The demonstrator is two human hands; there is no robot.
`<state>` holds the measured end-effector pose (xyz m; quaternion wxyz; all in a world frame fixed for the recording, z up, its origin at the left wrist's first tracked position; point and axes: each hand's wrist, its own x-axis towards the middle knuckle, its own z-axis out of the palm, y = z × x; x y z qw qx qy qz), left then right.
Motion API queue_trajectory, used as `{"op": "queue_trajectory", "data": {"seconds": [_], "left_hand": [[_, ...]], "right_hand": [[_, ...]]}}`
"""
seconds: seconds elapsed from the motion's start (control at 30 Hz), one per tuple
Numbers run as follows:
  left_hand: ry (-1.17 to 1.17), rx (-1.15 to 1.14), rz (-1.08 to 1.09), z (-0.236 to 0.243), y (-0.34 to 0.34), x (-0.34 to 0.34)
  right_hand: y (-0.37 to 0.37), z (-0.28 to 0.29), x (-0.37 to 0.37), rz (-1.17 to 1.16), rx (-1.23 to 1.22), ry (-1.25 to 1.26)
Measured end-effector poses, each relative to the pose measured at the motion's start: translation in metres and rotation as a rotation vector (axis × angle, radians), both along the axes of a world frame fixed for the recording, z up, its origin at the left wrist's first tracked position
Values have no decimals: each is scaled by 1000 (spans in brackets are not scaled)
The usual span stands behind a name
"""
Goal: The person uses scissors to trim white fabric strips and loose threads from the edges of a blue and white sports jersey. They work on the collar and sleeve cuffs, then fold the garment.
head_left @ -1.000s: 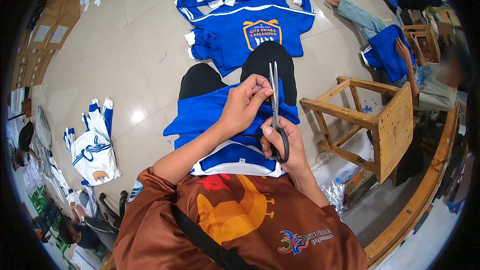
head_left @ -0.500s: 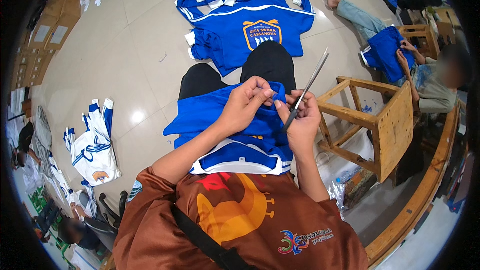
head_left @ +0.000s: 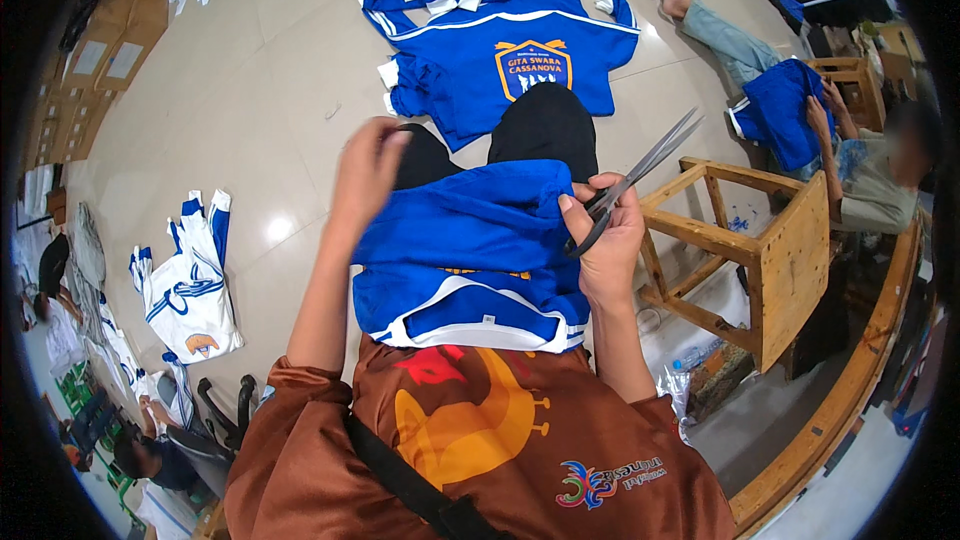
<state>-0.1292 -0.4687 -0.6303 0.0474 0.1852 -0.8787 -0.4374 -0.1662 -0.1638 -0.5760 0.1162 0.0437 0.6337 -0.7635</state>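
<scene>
My right hand [head_left: 612, 240] is closed around black-handled scissors [head_left: 650, 160], blades pointing up and right, with its thumb at the corner of a blue garment [head_left: 450, 220] spread over my lap. That garment has white collar trim at its lower part. My left hand [head_left: 365, 175] is raised at the garment's left side, by my black-clad knee, its fingers curled and blurred; whether they hold anything is unclear. Beyond my knees, blue sweatshirts [head_left: 460, 80] with white stripes and a shield print lie on the tiled floor.
A wooden stool [head_left: 790, 270] lies on its side at right, near a seated co-worker [head_left: 870, 185] handling blue fabric [head_left: 775, 110]. White garments [head_left: 185, 290] lie at left, cardboard boxes [head_left: 125, 35] at upper left, and more people [head_left: 160, 460] at lower left.
My left hand has left the garment's corner and moved up and left. The scissors have swung from upright to slanting rightward as my right hand moved right and up.
</scene>
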Motion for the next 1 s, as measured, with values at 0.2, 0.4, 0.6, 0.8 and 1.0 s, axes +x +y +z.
{"op": "queue_trajectory", "data": {"seconds": [0.2,0.4,0.6,0.8,1.0], "left_hand": [[82,451,-346,61,100,-11],[59,761,-290,45,109,-11],[17,1011,-231,36,117,-14],[13,1183,-110,28,120,-21],[66,1212,-130,27,124,-22]], "right_hand": [[-11,5,3,24,42,65],[-9,4,5,28,104,116],[-6,1,8,-57,312,181],[25,47,33,380,-92,-193],[37,54,46,526,-105,-541]]}}
